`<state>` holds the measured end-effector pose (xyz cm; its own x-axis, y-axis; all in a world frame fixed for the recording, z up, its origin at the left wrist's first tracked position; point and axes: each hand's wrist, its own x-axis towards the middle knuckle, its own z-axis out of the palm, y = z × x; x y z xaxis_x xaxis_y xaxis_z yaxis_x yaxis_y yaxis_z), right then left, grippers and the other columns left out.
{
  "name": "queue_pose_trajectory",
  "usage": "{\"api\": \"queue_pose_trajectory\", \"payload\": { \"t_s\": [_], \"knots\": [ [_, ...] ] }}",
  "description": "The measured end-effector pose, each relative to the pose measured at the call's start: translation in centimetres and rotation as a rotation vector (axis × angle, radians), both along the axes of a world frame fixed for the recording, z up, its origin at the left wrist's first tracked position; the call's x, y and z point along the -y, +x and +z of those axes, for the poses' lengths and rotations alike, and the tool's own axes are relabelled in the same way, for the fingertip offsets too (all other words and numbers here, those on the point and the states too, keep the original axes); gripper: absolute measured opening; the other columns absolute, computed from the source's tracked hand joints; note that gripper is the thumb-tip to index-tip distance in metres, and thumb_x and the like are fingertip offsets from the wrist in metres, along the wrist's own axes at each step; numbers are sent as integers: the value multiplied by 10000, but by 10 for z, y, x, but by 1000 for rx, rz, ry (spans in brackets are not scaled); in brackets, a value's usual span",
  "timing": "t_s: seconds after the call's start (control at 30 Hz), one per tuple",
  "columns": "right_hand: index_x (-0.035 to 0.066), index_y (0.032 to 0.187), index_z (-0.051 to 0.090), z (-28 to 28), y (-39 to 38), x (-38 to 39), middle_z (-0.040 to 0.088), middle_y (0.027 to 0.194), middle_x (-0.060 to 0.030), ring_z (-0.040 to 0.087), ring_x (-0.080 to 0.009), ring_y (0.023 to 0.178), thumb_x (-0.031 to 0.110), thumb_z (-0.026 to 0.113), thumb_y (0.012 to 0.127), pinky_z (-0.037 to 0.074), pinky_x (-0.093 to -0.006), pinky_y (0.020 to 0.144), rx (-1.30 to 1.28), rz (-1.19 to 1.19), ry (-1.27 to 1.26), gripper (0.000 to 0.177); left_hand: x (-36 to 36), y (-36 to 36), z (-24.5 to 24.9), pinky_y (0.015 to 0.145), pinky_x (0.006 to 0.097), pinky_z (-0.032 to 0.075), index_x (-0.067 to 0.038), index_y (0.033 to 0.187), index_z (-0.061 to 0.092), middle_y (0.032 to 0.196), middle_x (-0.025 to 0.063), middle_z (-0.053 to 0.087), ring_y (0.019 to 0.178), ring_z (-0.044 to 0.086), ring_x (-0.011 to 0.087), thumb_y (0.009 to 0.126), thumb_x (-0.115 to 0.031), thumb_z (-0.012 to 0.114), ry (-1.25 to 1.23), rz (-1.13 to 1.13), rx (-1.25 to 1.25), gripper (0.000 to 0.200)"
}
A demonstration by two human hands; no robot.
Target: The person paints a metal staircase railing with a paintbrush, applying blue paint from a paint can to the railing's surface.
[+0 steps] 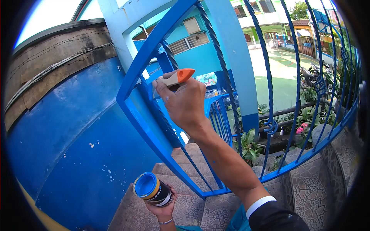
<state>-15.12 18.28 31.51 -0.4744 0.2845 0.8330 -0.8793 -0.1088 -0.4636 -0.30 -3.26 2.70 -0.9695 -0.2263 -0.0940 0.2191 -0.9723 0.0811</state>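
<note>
My right hand (185, 100) is closed around a paintbrush (177, 78) with a cream and orange handle, held up at the blue metal railing (133, 82) near its upper left corner. The fingers and railing hide the bristles. Low in the view, my left hand (163, 208) grips an open paint can (154, 189) with a dark label and blue paint inside, the can tilted a little. Twisted blue bars run down the railing behind my right forearm.
Stone-patterned steps (185, 169) descend below the railing. A blue wall (77, 154) stands at the left. Plants (250, 148) and rocks lie beyond the bars, with a green courtyard (279, 77) and buildings farther off.
</note>
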Motion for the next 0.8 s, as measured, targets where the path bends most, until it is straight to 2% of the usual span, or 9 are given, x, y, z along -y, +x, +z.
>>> {"api": "queue_pose_trajectory", "payload": {
  "t_s": [0.03, 0.13, 0.23, 0.37, 0.47, 0.57, 0.67, 0.77, 0.8],
  "knots": [
    [-32, 887, 707, -2, 1, -3, 716, 803, -201, 718, -362, 705, 145, 816, 927, 543, -470, 711, -18, -19, -14, 211, 1, 0, -1, 1044, 548, 480, -60, 1430, 609, 1295, 224, 651, 1250, 566, 400, 866, -675, 607, 1, 0, -3, 834],
    [-32, 888, 699, -24, -10, -8, 708, 790, -194, 718, -359, 702, 153, 818, 924, 548, -472, 699, 24, -183, 156, 223, 1, 0, -2, 1040, 547, 483, -58, 1428, 608, 1293, 227, 648, 1247, 568, 402, 871, -679, 598, 9, 10, 7, 835],
    [-29, 865, 685, -30, -12, -3, 703, 785, -193, 712, -373, 699, 156, 816, 923, 549, -483, 696, 136, -128, 320, 234, -1, 1, 1, 1037, 546, 486, -55, 1424, 610, 1295, 229, 642, 1242, 570, 407, 876, -685, 588, 24, 3, 20, 835],
    [-35, 864, 690, -9, 0, 3, 715, 798, -185, 710, -362, 682, 136, 831, 910, 555, -447, 681, 123, -38, 209, 226, 0, 0, 0, 1038, 547, 489, -54, 1425, 609, 1301, 230, 637, 1249, 565, 411, 876, -689, 582, 10, -1, 6, 839],
    [-43, 906, 717, -6, 5, 3, 729, 820, -189, 716, -354, 685, 132, 843, 901, 559, -424, 674, 26, 68, -24, 215, 1, 1, 0, 1036, 549, 490, -56, 1428, 611, 1305, 228, 638, 1255, 563, 413, 872, -691, 584, 23, 4, 13, 844],
    [-53, 989, 780, -25, -7, -5, 774, 775, -143, 763, -219, 695, 167, 846, 932, 604, -314, 686, -82, -95, -15, 237, 0, 0, -1, 1034, 550, 492, -57, 1432, 614, 1311, 226, 640, 1259, 564, 412, 868, -695, 589, 11, 12, -8, 852],
    [-53, 986, 771, -45, -11, -11, 776, 782, -151, 777, -224, 724, 156, 837, 936, 598, -324, 680, 73, -219, 249, 225, 1, -1, -4, 1037, 548, 492, -57, 1431, 620, 1316, 226, 642, 1263, 565, 411, 863, -704, 598, 8, 23, -12, 861],
    [-50, 984, 761, -43, -15, -2, 769, 769, -149, 778, -225, 731, 143, 829, 939, 588, -333, 666, 111, -175, 357, 209, 0, -3, -3, 1041, 545, 492, -58, 1428, 625, 1321, 227, 643, 1272, 564, 408, 859, -713, 608, 8, 27, -10, 867],
    [-44, 972, 755, -40, -18, 4, 763, 755, -138, 758, -201, 694, 156, 840, 934, 575, -333, 642, 94, -168, 330, 221, 0, -3, -3, 1042, 544, 492, -59, 1427, 626, 1322, 227, 643, 1275, 564, 407, 858, -716, 611, 8, 28, -11, 870]
  ]
}}
